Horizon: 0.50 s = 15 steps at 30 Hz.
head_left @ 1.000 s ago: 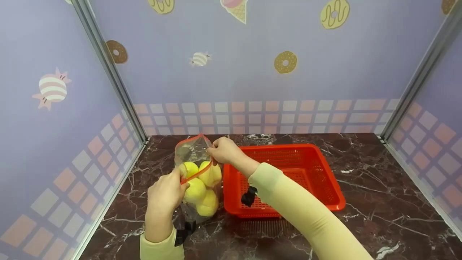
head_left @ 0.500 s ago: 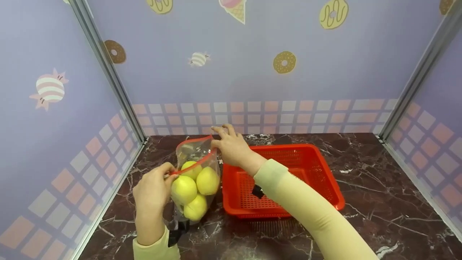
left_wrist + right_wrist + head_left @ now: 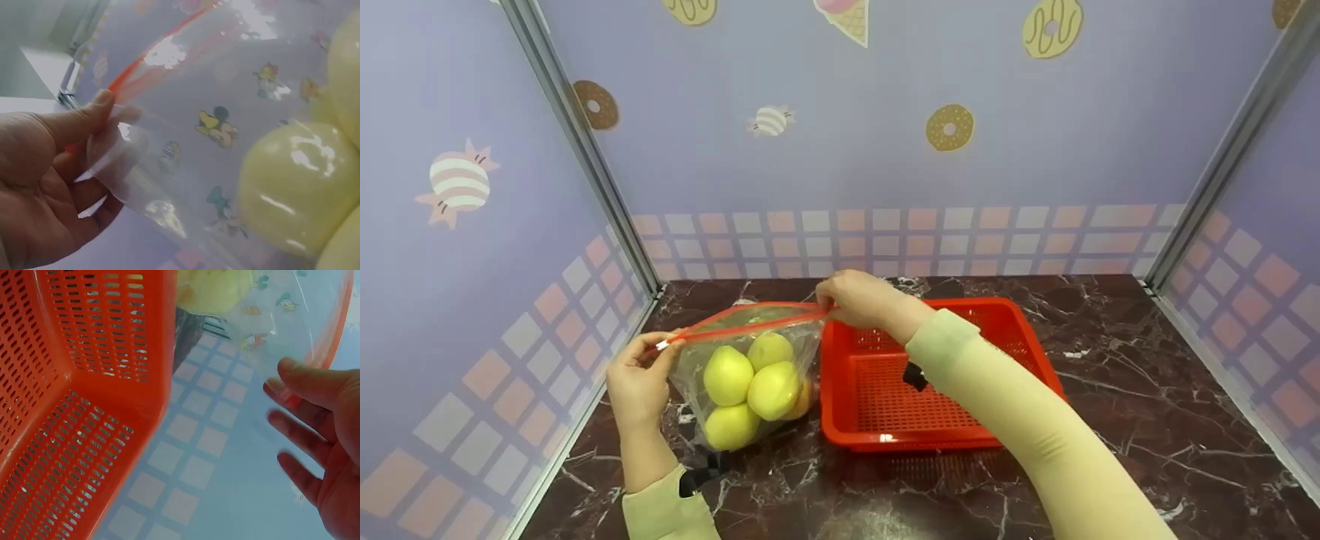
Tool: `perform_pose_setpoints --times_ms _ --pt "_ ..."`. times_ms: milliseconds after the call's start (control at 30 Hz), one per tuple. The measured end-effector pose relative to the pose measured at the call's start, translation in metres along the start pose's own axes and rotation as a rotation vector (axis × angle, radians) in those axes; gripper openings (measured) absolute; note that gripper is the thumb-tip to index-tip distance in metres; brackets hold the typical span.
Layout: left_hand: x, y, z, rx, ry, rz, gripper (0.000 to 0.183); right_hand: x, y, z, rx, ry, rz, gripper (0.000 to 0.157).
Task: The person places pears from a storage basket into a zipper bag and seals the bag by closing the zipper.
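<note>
A clear zip bag (image 3: 804, 341) with a red zip edge hangs stretched between both hands, its mouth slightly parted. Several round yellow fruits (image 3: 728, 375) lie bunched inside it. My left hand (image 3: 639, 390) pinches the top left corner, where a small white zip slider (image 3: 662, 345) shows. Thumb and index finger of my right hand (image 3: 870, 298) pinch the top right corner; the right wrist view shows its other fingers spread loosely. Printed cartoon figures (image 3: 216, 126) show on the plastic in the left wrist view.
A red perforated plastic basket (image 3: 915, 440) stands right of the bag, beneath my right forearm. Both rest on a dark marbled tabletop (image 3: 1140, 360). Patterned purple walls (image 3: 870, 165) enclose the back and sides, with metal posts (image 3: 585, 142) at the corners.
My hands have moved apart, the left one leftward and the right one slightly rightward. The bag's red mouth went from gaping to nearly flat and wide, and the bag turned to face me.
</note>
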<state>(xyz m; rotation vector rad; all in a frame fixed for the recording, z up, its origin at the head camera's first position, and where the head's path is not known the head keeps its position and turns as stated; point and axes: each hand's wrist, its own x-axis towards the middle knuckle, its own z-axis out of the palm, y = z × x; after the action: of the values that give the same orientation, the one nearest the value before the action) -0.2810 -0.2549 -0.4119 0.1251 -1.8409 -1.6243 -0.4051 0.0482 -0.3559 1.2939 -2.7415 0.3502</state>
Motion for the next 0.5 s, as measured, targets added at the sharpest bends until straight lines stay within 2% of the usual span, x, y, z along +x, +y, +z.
perform_pose_setpoints --times_ms 133,233,333,500 --pt "0.004 -0.02 0.006 -0.425 0.094 0.063 0.008 0.001 0.001 -0.003 0.146 0.043 -0.008 0.008" --pt "0.004 -0.031 0.01 -0.617 0.175 0.089 0.014 0.0 0.003 -0.003 0.238 0.086 0.003 0.009" --pt "0.002 -0.04 0.015 -0.764 0.213 0.088 0.015 -0.001 0.005 -0.003 0.302 0.123 0.027 0.017" --pt "-0.003 -0.055 0.021 -0.929 0.243 0.059 0.008 0.0 0.011 0.002 0.297 0.116 0.078 0.018"
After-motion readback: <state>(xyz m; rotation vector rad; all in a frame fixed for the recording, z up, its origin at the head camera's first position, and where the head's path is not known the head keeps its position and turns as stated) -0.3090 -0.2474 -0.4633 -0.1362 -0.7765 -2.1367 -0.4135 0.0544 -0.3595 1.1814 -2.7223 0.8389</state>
